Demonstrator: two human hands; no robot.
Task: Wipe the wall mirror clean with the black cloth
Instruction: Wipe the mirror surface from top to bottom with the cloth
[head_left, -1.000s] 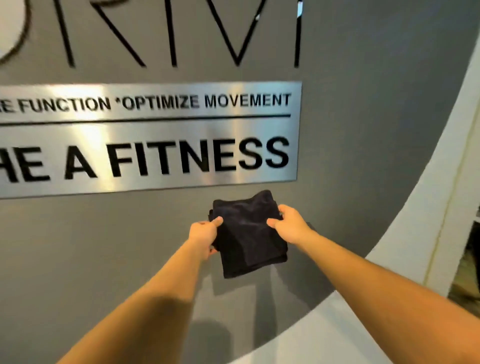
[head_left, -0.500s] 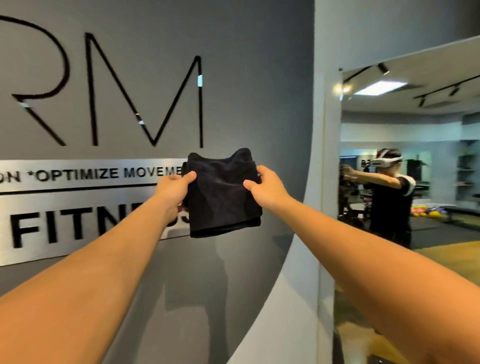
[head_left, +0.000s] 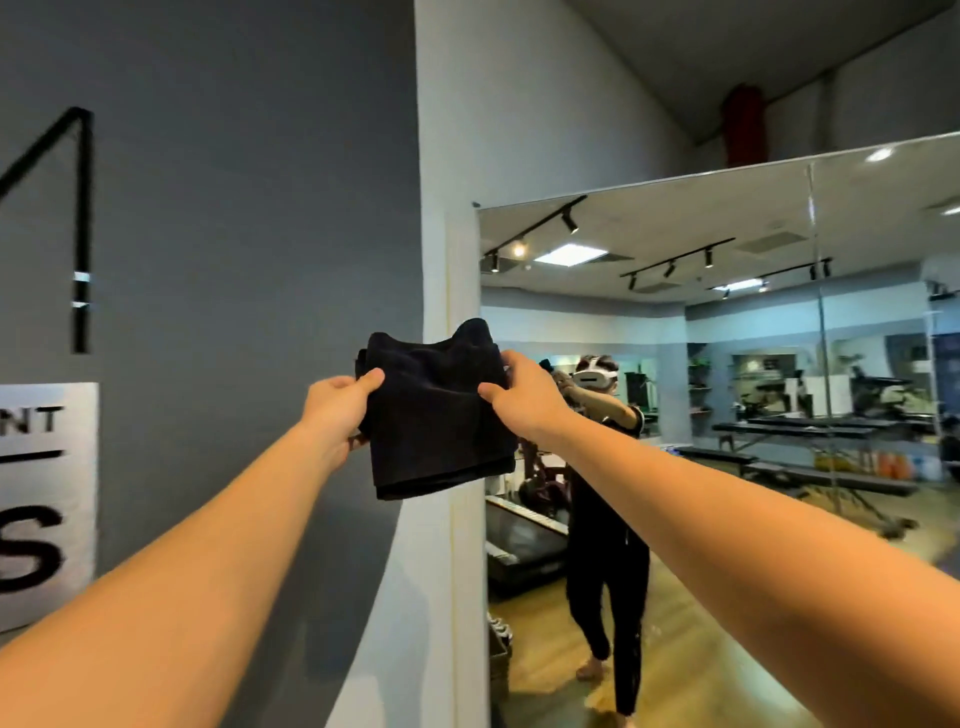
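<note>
Near the middle of the frame a folded black cloth (head_left: 436, 410) is held up at arm's length, with both arms reaching in from the lower corners. The left hand (head_left: 340, 410) pinches the cloth's left edge, thumb on the near face and fingers curled behind it; the right hand (head_left: 522, 397) grips the right edge the same way, thumb pressed onto the front. The cloth hangs in several layers, its lower edges showing as stacked folds, and it sits in front of the pale strip of wall (head_left: 447, 208) that divides the dark grey wall (head_left: 249, 208) on the left of the frame from the wall mirror (head_left: 753, 364) filling the right half. Only the cloth's right edge overlaps the mirror's left border in the picture; whether it touches the glass cannot be told, but it looks held clear of it. At the far left, part of a brushed metal sign (head_left: 49, 499) with black letters shows. The mirror reflects a gym room with benches, ceiling track lights and the person holding the cloth. Judged from this, wiping has not begun: the cloth is in hand and being presented toward the mirror, and the whole glass surface is left to do.
</note>
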